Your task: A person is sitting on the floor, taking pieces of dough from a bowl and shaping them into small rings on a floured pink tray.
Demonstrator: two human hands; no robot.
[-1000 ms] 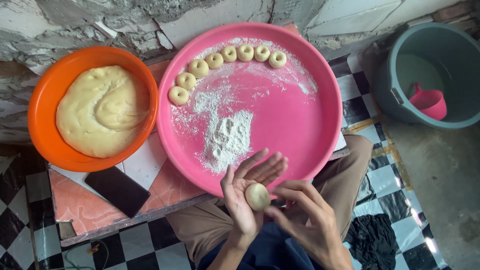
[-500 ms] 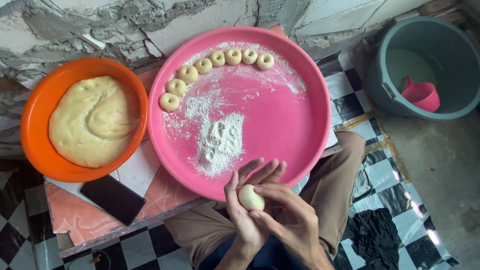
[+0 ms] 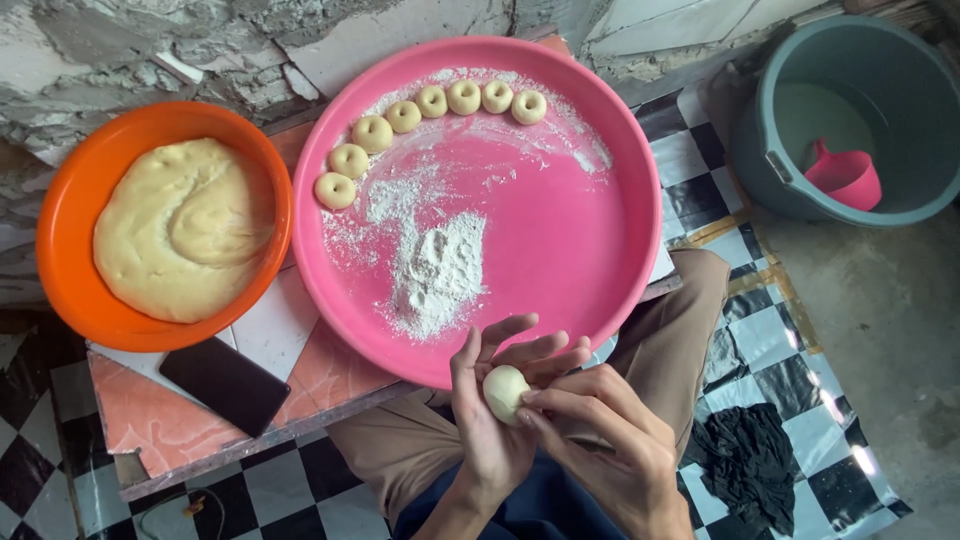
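A small pale dough ball [image 3: 503, 391] rests in the palm of my left hand [image 3: 495, 420], whose fingers are spread upward. My right hand [image 3: 605, 440] reaches across from the right, its fingertips touching the ball's right side. Both hands hover over my lap, just below the near rim of a big pink tray [image 3: 600, 250]. Several ring-shaped dough pieces [image 3: 420, 115] curve along the tray's far left side. A heap of white flour [image 3: 435, 270] lies in the tray's middle. An orange bowl [image 3: 70, 210] at the left holds a mass of yellow dough [image 3: 180, 225].
A black phone [image 3: 224, 385] lies on the low tiled slab [image 3: 150, 420] below the orange bowl. At the upper right stands a grey-green bucket [image 3: 900, 100] with a pink scoop [image 3: 845, 175] inside. Black cloth [image 3: 745, 465] lies on the checkered floor at the right.
The view has shifted slightly, so tray and bowl sit a little differently in frame. My hands stay together at the tray's near rim, the right fingers working over the dough ball.
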